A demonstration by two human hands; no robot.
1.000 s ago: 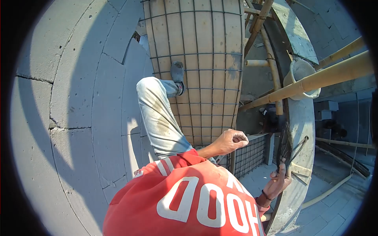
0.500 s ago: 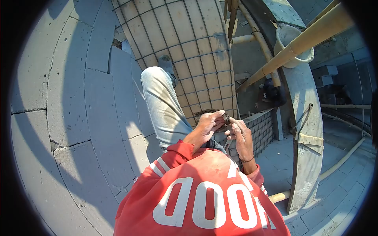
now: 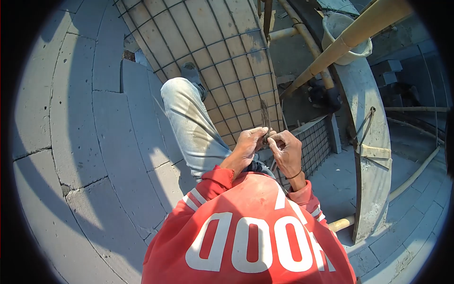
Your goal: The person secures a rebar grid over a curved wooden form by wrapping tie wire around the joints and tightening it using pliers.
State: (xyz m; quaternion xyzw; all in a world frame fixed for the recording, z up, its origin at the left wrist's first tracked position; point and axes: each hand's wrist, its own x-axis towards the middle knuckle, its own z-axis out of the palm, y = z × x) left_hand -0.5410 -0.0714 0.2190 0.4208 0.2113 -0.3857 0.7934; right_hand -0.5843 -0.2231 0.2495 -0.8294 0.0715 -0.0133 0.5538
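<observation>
Our left hand (image 3: 247, 144) and right hand (image 3: 285, 150) pinch a bundle of binding wire (image 3: 264, 118). Behind us a bucket (image 3: 341, 35) hangs, contents hidden.

You are getting one view only, from the head camera, looking steeply down past the chest. It is sitting close above both hands (image 3: 269, 146), with the block wall (image 3: 71, 118) filling the left.

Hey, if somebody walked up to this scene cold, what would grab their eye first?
Probably the two hands meeting at the centre: the left hand and right hand pinch a thin bundle of dark wire that sticks up between them. Behind it a tan panel covered with steel mesh curves away at the top, and below, the red sweatshirt with big white letters fills the foreground.
</observation>
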